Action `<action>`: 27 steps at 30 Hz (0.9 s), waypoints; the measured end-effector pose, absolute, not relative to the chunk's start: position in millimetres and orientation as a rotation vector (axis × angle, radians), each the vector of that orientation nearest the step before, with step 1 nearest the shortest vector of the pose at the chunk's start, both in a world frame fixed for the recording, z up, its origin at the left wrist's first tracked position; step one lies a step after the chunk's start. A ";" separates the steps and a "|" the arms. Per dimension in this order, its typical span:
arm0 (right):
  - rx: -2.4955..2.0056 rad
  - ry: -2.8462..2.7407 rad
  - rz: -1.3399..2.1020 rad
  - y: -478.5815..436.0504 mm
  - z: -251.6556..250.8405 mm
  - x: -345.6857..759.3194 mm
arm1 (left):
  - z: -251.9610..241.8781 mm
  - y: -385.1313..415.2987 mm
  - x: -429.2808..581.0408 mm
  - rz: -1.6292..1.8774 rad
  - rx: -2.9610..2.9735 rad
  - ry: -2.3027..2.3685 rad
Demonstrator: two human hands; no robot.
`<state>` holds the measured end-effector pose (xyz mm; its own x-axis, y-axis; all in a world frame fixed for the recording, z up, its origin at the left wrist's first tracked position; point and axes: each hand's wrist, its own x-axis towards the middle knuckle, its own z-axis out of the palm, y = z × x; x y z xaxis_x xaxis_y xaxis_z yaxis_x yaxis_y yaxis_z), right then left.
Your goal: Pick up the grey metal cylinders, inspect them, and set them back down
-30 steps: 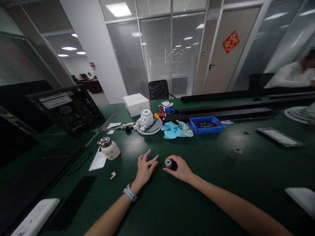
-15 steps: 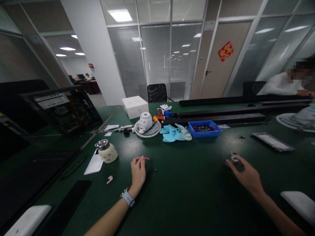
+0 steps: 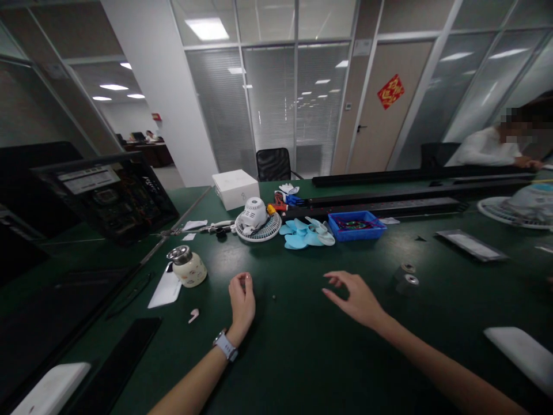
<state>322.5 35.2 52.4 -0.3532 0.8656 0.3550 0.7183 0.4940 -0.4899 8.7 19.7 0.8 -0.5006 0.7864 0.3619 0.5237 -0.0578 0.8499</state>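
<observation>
Front metal cylinder (image 3: 407, 285) let go – upright on the table (image 3: 298, 351), just beside the rear cylinder (image 3: 407, 268). Right hand (image 3: 358, 297) has come back inward, fingers spread, so free again. Left hand (image 3: 242, 301) curled – can't tell whether its fingers meet or pinch anything. Tiny bead (image 3: 273, 297) between hands

Office interior, identified by glass partitions (image 3: 268, 24) with blinds (image 3: 271, 104), a door (image 3: 382, 118), a mesh chair (image 3: 273, 164) and, at left, a further room with a desk (image 3: 152, 154) under ceiling lights (image 3: 113, 87). Fan blades (image 3: 298, 237), a tray (image 3: 358, 235) of wires (image 3: 352, 225) and exposed circuitry (image 3: 136, 202) on the green table (image 3: 298, 351) lend a workshop character.
</observation>
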 end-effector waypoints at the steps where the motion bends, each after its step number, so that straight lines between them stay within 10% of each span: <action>1: -1.237 -2.224 0.534 39.0 50.2 298.5 | 0.6 19.7 8.8 1.595 1.403 1.977; 12: -1.115 -2.338 0.653 53.9 19.2 195.8 | 3.0 16.1 15.0 1.601 1.398 1.908; 27: -1.836 -1.758 -0.207 47.6 31.2 495.0 | 6.4 15.9 15.4 1.555 1.368 1.892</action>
